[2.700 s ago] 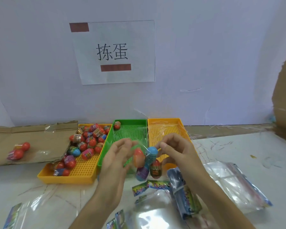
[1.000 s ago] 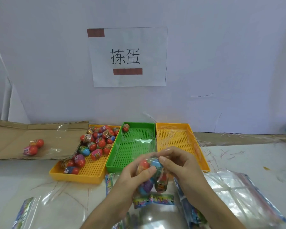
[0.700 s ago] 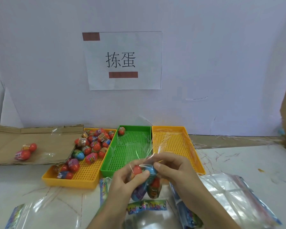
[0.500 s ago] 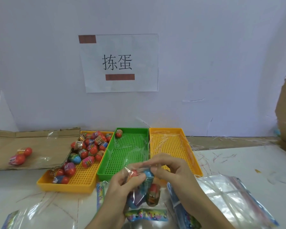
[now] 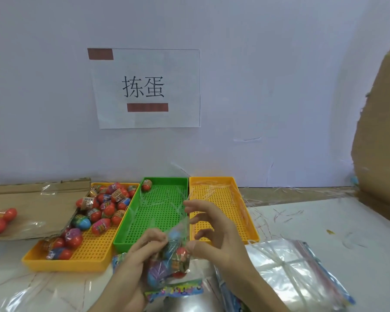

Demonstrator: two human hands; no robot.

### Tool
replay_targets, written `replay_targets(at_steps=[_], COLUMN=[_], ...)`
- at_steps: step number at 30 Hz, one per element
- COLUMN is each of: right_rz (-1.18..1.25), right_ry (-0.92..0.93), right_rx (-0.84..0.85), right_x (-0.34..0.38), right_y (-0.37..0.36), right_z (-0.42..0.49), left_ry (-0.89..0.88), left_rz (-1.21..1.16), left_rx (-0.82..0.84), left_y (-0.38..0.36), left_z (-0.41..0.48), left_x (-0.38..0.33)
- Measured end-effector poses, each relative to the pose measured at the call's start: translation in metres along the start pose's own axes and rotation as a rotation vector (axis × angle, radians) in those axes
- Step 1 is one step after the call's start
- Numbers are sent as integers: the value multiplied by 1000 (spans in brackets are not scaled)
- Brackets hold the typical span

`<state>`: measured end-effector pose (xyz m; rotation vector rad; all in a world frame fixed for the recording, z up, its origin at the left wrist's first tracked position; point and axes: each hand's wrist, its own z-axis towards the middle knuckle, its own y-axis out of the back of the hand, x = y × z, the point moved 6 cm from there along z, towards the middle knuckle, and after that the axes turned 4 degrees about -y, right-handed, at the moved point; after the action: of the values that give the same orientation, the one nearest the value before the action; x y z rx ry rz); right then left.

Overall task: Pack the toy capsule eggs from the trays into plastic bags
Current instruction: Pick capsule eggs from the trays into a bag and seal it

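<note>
Bag [image 5: 173, 260] is held over the table's [image 5: 302, 221] near edge, your left hand [image 5: 144, 251] pinching its neck; right hand [image 5: 214, 235] is spread beside it, contact unclear. Flatten the mouth above the eggs [image 5: 158, 274] before you seal, so none slips out. Left yellow tray [image 5: 92, 253]: heap of eggs, mostly far end. Green tray [image 5: 144, 230]: one egg [image 5: 146, 185], far left corner. Right yellow tray [image 5: 225, 199]: no eggs seen.
</note>
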<state>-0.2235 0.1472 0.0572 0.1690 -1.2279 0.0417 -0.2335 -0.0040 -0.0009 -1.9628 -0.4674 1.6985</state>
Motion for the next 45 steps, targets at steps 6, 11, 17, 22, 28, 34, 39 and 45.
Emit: replay_targets(at_steps=[6,11,17,22,28,34,39,45], right_rz=[-283,-279,-340,-421,-428,-596,-682,-717], right_ry=[102,171,198,98,123,359,538,599], right_rx=[65,-68,-8,47,-118,-205,-170,-117], right_x=[6,8,12,10,10,18,19,19], right_y=[-3,-4,-4,-9,-12,-16,-26,-30], right_z=[-4,-4,-7,-8,-7,-14,-21,-21], left_ry=[36,75,44,-134,-327,-290,-258,-221], left_rz=[66,62,78,278,466,450,447,407], left_rx=[5,38,48,2,57,92,57,68], left_y=[-7,-7,-3,-4,-18,-18,-12,-12], left_z=[-6,-7,-5,-11,-17,-17,-15,-14], left_x=[7,10,13,4,-1,5,10,14])
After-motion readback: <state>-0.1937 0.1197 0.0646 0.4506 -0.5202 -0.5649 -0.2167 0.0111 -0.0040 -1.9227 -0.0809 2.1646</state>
